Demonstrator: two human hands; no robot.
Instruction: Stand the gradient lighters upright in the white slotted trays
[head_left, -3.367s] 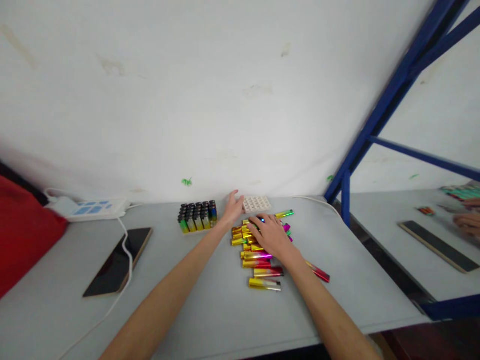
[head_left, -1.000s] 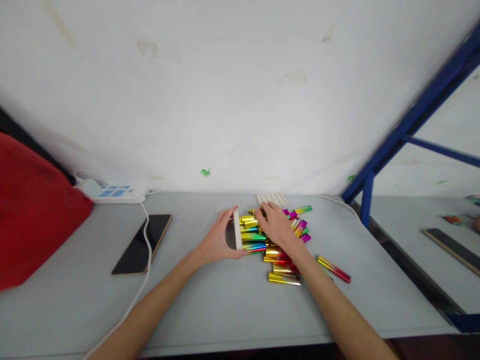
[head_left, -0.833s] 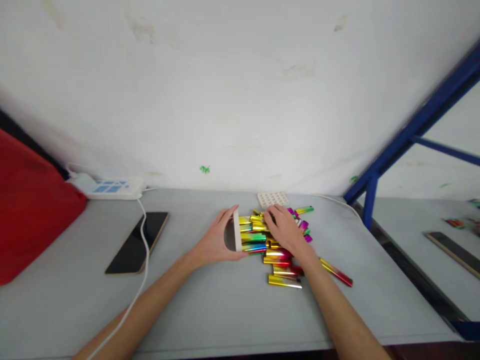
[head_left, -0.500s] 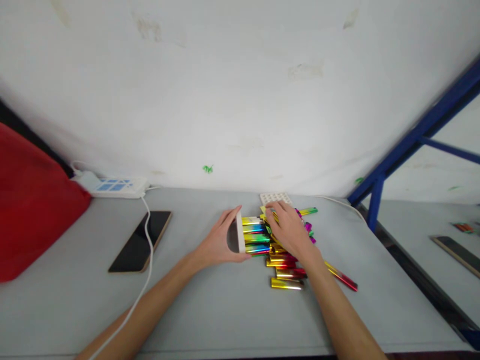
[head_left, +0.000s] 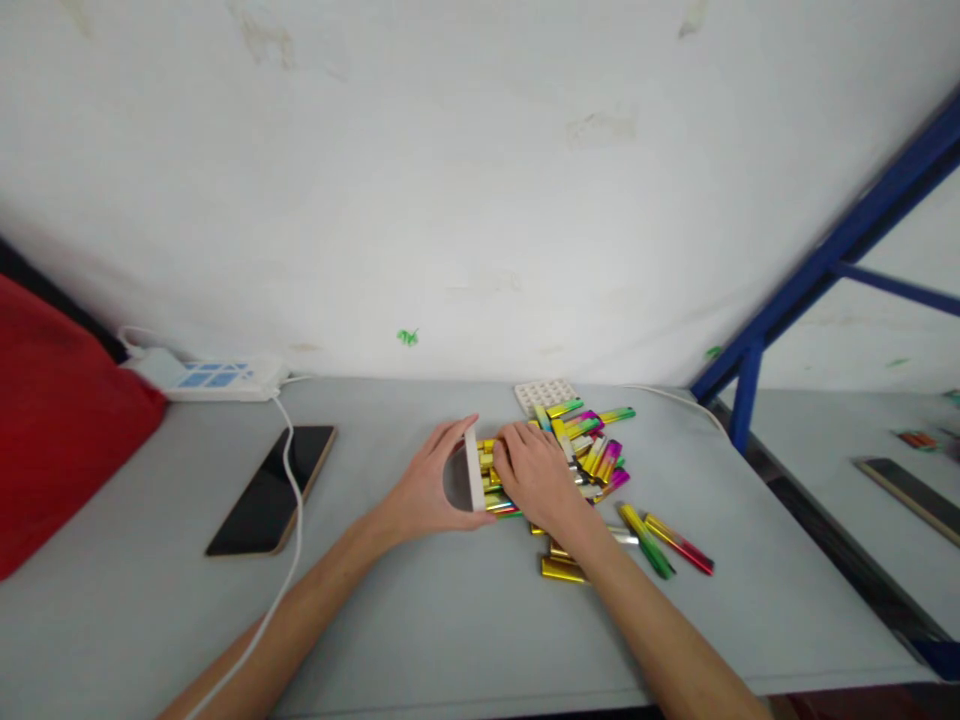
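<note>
My left hand [head_left: 427,487] is wrapped round a white tray-like piece [head_left: 475,470], thumb and fingers at its two ends. Shiny metallic tubes, perhaps lighters, in gold, green and blue lie against its right side. My right hand [head_left: 536,475] rests over these tubes with fingers curled; what it grips underneath is hidden. A loose pile of colourful tubes [head_left: 596,455] spreads to the right of that hand. Nearer the front lie a green-and-yellow tube [head_left: 648,541] and a red-and-gold one [head_left: 679,544]. Behind the pile is a white grid holder [head_left: 545,394].
A black phone [head_left: 271,490] lies at left, with a white cable [head_left: 300,520] crossing it. The power strip [head_left: 225,379] stands by the wall beside a red bag [head_left: 67,420]. A blue metal frame [head_left: 795,285] borders the right side of the grey table [head_left: 435,630].
My right hand has moved left, closer to the white piece, uncovering more of the pile and the green-and-yellow tube. My left hand keeps its hold. The view has shifted slightly.
</note>
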